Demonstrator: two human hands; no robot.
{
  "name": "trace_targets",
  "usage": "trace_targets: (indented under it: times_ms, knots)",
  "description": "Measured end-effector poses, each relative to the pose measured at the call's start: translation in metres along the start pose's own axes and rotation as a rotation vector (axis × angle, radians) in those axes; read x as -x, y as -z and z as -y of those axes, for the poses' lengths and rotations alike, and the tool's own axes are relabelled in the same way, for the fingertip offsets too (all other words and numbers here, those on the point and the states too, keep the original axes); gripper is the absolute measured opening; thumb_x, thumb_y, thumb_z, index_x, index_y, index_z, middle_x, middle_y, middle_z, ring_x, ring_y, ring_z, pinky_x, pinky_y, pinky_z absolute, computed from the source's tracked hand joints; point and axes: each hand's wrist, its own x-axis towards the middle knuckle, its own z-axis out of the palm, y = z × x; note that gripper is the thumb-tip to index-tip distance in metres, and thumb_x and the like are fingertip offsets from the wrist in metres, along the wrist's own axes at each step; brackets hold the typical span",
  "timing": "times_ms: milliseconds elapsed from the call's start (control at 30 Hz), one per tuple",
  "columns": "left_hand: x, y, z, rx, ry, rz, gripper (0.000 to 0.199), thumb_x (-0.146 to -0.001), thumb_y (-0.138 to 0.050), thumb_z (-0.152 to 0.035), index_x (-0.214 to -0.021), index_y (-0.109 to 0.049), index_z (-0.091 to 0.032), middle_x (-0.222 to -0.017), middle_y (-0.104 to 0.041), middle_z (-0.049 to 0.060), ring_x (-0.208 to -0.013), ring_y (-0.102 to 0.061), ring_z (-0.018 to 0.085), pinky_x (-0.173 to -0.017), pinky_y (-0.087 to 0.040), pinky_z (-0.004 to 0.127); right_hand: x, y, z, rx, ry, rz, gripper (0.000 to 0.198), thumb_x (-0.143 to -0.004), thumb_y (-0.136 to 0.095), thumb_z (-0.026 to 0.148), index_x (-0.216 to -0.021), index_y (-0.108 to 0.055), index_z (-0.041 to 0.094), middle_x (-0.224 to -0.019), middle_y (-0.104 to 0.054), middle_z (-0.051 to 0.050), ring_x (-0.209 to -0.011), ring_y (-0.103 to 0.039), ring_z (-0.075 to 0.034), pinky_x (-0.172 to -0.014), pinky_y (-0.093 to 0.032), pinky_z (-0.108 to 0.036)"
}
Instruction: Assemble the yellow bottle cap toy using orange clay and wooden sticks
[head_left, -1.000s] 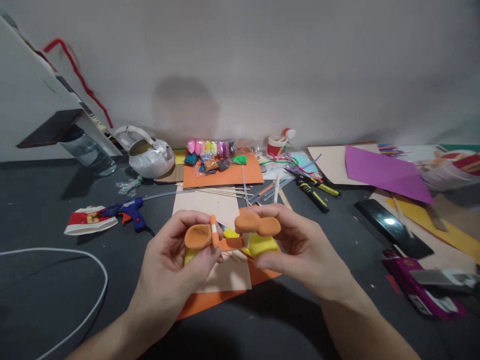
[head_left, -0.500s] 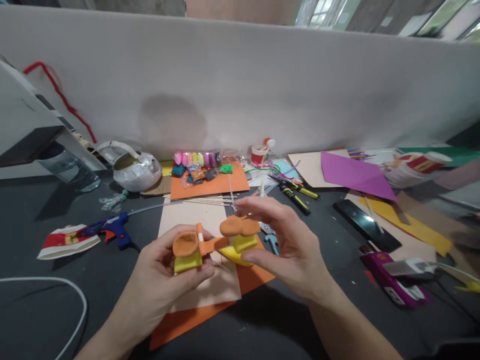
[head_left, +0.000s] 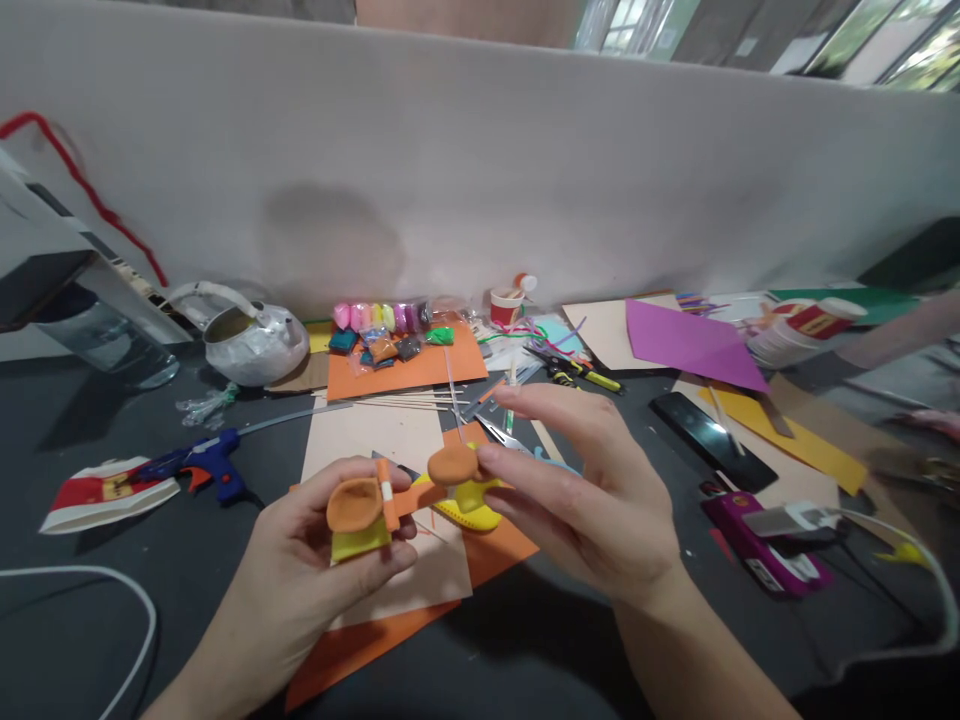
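My left hand (head_left: 300, 560) is closed on an orange-and-yellow craft model, gripping its left end between thumb and fingers. That end is a yellow block topped by a hollowed orange clay cup (head_left: 355, 505). An upright orange stick with a white band (head_left: 385, 494) stands beside the cup. From there an orange strip (head_left: 418, 495) runs right towards a second yellow block (head_left: 471, 494). Above this block is a rounded orange clay disc (head_left: 452, 465). My right hand (head_left: 592, 490) has its fingertips at the disc's right edge, index finger raised; its thumb is mostly hidden.
Below lie pale card (head_left: 375, 440), an orange sheet (head_left: 330, 650) and scissors (head_left: 502, 432). A blue glue gun (head_left: 217, 465) lies left, near a kettle (head_left: 255, 340). Bagged clay (head_left: 382, 318) and pliers (head_left: 592, 377) sit behind. A phone (head_left: 712, 440) and purple power strip (head_left: 757, 540) lie right.
My right hand's fingers have shifted over the right end, covering the right lobe of the orange clay seen earlier. The view has turned slightly right.
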Motion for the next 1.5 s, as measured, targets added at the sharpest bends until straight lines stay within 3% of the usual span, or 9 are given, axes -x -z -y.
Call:
trace_targets:
  times_ms: [267, 433, 600, 800, 867, 1000, 1167, 1300, 1500]
  knots:
    - [0.0, -0.001, 0.0, 0.011, 0.046, 0.031, 0.038, -0.054, -0.098, -0.024, -0.087, -0.08, -0.025, -0.075, -0.076, -0.001, -0.068, -0.074, 0.017, -0.065, -0.061, 0.02, 0.003, 0.003, 0.002, 0.038, -0.026, -0.023, 0.037, -0.084, -0.076, 0.011, -0.114, -0.072, 0.033, -0.129, -0.072, -0.006, -0.116, -0.07, -0.026, -0.093, -0.061, -0.045]
    - [-0.002, 0.001, 0.002, -0.015, 0.023, 0.037, 0.038, -0.054, -0.098, -0.023, -0.088, -0.08, -0.025, -0.079, -0.077, -0.001, -0.069, -0.074, 0.016, -0.066, -0.061, 0.02, 0.004, 0.006, -0.002, -0.064, 0.007, -0.029, 0.039, -0.087, -0.076, 0.018, -0.124, -0.068, 0.027, -0.131, -0.07, -0.012, -0.119, -0.067, -0.027, -0.098, -0.058, -0.047]
    - [-0.006, 0.003, 0.003, 0.003, -0.014, 0.068, 0.037, -0.057, -0.098, -0.027, -0.089, -0.078, -0.024, -0.082, -0.076, -0.001, -0.074, -0.075, 0.018, -0.068, -0.061, 0.022, 0.001, 0.005, -0.008, -0.399, -0.339, 0.146, 0.069, -0.078, -0.088, 0.043, -0.14, -0.059, 0.03, -0.138, -0.066, -0.009, -0.129, -0.061, -0.028, -0.108, -0.05, -0.045]
    - [-0.024, 0.013, 0.012, -0.161, -0.162, 0.152, 0.04, -0.07, -0.093, -0.035, -0.103, -0.074, -0.022, -0.102, -0.077, 0.004, -0.087, -0.074, 0.02, -0.076, -0.058, 0.024, 0.001, -0.013, -0.019, -0.561, -0.508, 0.283, 0.031, -0.086, -0.082, 0.033, -0.113, -0.071, 0.023, -0.103, -0.076, -0.003, -0.094, -0.071, -0.018, -0.083, -0.058, -0.033]
    - [-0.035, 0.018, 0.016, -0.22, -0.234, 0.21, 0.046, -0.075, -0.089, -0.035, -0.115, -0.069, -0.024, -0.113, -0.076, 0.006, -0.099, -0.073, 0.022, -0.085, -0.058, 0.028, 0.006, -0.022, -0.026, -0.609, -0.542, 0.272, 0.033, -0.087, -0.081, 0.037, -0.113, -0.071, 0.021, -0.105, -0.074, -0.005, -0.095, -0.07, -0.019, -0.084, -0.059, -0.036]
    - [-0.055, 0.024, 0.022, -0.315, -0.326, 0.238, 0.042, -0.08, -0.084, -0.037, -0.115, -0.07, -0.02, -0.12, -0.072, 0.01, -0.107, -0.069, 0.025, -0.093, -0.055, 0.034, 0.022, -0.038, -0.047, -0.674, -0.586, 0.296, 0.033, -0.097, -0.069, 0.04, -0.119, -0.066, 0.016, -0.115, -0.071, -0.007, -0.099, -0.07, -0.021, -0.086, -0.061, -0.042]
    - [-0.065, 0.026, 0.02, -0.525, -0.45, 0.184, 0.03, -0.082, -0.08, -0.033, -0.109, -0.076, -0.02, -0.106, -0.066, 0.006, -0.094, -0.061, 0.021, -0.085, -0.05, 0.032, 0.035, -0.051, -0.059, -0.658, -0.617, 0.337, 0.034, -0.098, -0.066, 0.039, -0.124, -0.065, 0.017, -0.122, -0.069, -0.008, -0.103, -0.069, -0.022, -0.089, -0.06, -0.044]
    - [-0.068, 0.025, 0.017, -0.624, -0.477, 0.246, 0.031, -0.086, -0.078, -0.035, -0.111, -0.073, -0.018, -0.099, -0.067, 0.004, -0.087, -0.062, 0.019, -0.082, -0.051, 0.033, 0.04, -0.048, -0.058, -0.573, -0.658, 0.348, 0.033, -0.098, -0.067, 0.039, -0.123, -0.065, 0.017, -0.123, -0.068, -0.008, -0.105, -0.069, -0.023, -0.09, -0.06, -0.045]
    - [-0.091, 0.021, 0.031, -0.753, -0.519, 0.275, 0.028, -0.096, -0.069, -0.037, -0.116, -0.067, -0.016, -0.114, -0.069, 0.007, -0.098, -0.068, 0.022, -0.087, -0.058, 0.043, 0.068, -0.035, -0.055, -0.382, -0.799, 0.216, 0.038, -0.099, -0.065, 0.04, -0.13, -0.062, 0.018, -0.125, -0.067, -0.009, -0.103, -0.069, -0.022, -0.088, -0.06, -0.044]
